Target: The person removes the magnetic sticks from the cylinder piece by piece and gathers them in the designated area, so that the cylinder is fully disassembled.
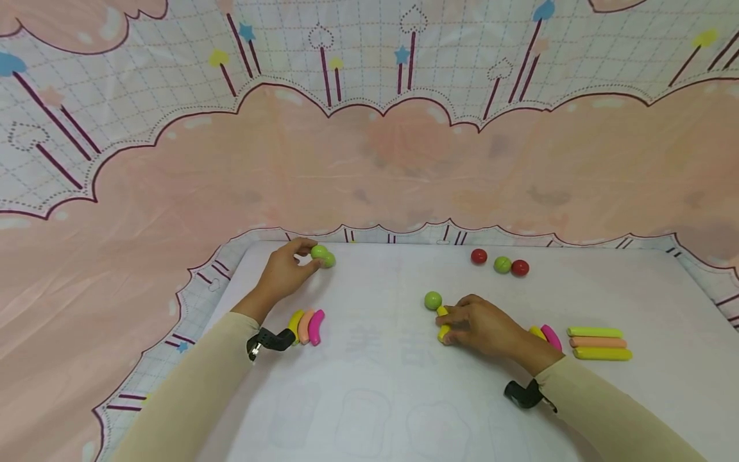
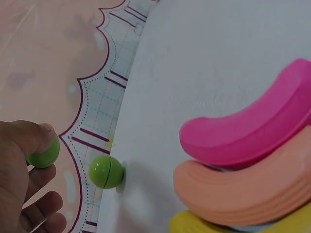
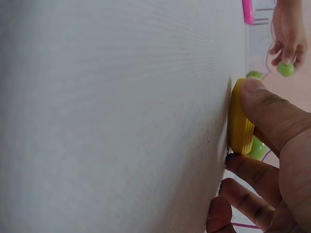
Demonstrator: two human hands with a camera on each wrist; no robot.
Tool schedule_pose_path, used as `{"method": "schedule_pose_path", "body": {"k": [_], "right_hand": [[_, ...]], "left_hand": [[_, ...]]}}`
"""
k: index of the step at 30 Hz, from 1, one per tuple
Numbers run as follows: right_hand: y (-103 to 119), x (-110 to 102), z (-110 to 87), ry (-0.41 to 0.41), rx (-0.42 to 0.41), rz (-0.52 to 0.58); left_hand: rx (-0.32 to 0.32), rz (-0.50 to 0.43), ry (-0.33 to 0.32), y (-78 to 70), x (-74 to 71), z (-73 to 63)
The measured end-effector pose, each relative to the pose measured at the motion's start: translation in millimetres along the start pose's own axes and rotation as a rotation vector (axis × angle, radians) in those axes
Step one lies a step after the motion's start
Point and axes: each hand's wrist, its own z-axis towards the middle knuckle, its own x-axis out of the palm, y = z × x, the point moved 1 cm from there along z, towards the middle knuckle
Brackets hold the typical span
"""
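At the back left of the white board (image 1: 381,276), my left hand (image 1: 287,269) pinches a green ball (image 2: 46,155) between thumb and fingers. A second green ball (image 2: 106,172) sits on the board's edge close to it. Farther right, my right hand (image 1: 479,324) holds a yellow curved piece (image 3: 239,119) between thumb and fingers at the board's surface. Just behind that piece lies another green ball (image 1: 433,300). Near the left wrist lie curved pieces in yellow (image 1: 296,323), peach (image 1: 306,326) and pink (image 2: 252,126).
Two red balls (image 1: 478,256) and a green ball (image 1: 503,264) lie at the back right. Behind the right wrist, a pink curved piece (image 1: 551,337) and a yellow one are partly hidden. Straight lime (image 1: 594,332), peach (image 1: 599,342) and yellow sticks (image 1: 603,354) lie farther right.
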Motion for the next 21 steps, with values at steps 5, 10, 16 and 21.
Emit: {"method": "schedule_pose_path", "body": {"k": [5,10,16,21], "right_hand": [[1,0,0.5,0.005,0.010,0.001],[0,1,1.2,0.004,0.023,0.006],[-2,2,1.5,-0.002,0.031,0.014],[-1,1,1.2,-0.001,0.029,0.014]], "left_hand": [[-0.029,0.011,0.002,7.2,-1.6,2.2],[-0.083,0.018,0.007,14.6,-2.9,5.1],[-0.147,0.014,0.028,25.0,-1.2,7.5],[-0.172,0.004,0.028,32.2,1.1,9.0]]}}
